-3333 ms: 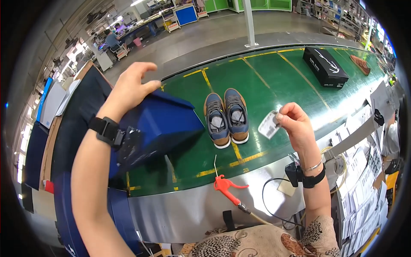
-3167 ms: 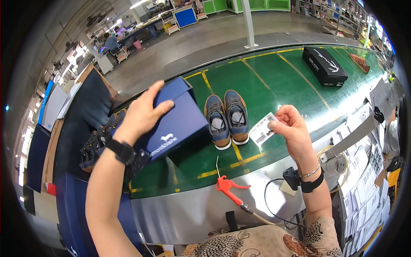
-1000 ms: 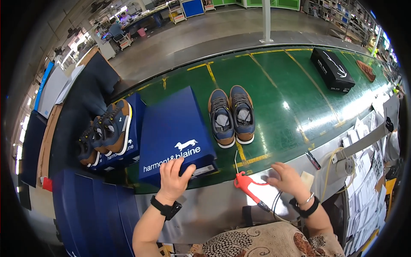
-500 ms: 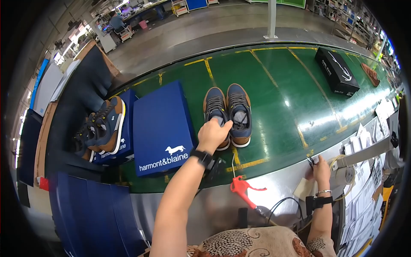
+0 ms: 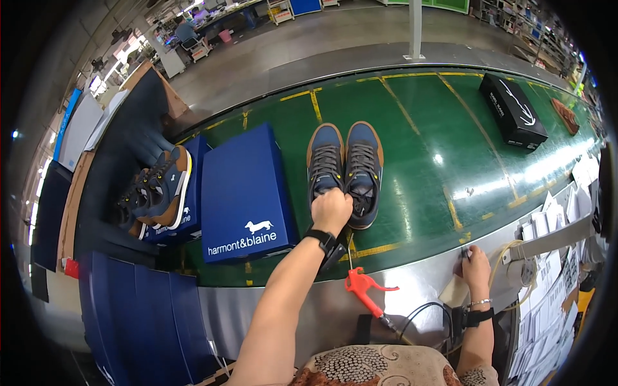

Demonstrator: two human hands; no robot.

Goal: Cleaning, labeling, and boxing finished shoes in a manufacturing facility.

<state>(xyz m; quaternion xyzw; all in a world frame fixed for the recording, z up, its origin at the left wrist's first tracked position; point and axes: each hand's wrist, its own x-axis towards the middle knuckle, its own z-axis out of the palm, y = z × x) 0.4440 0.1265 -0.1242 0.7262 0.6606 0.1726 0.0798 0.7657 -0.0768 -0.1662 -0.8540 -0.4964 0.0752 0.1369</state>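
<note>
the near shoe point(image 5: 325, 157) and far shoe point(image 5: 363, 161) sit side by side just right of the blue box point(image 5: 241, 186), toes facing away. left hand point(image 5: 331, 210) is down at the near shoe's heel end, fingers bent in toward the collar, and it's blocking most of that heel, so i can't tell if it's actually got hold of anything. the far shoe is mostly in view but its inside is too dark to read. right hand point(image 5: 476, 267) is well right of the blue box, fingers curled in at a small dark thing point(image 5: 465, 253); only a bit of it pokes out, so no clue what it is or whether it's really gripped. the red air gun point(image 5: 362, 286) lies below and right of the blue box. left of the blue box, more shoes point(image 5: 166, 196) overlap on a second box point(image 5: 191, 225), the furthest ones sinking into shadow. way right of it there's a black box point(image 5: 513, 109), then a brown thing point(image 5: 565, 117) too small and warped to make out.
</note>
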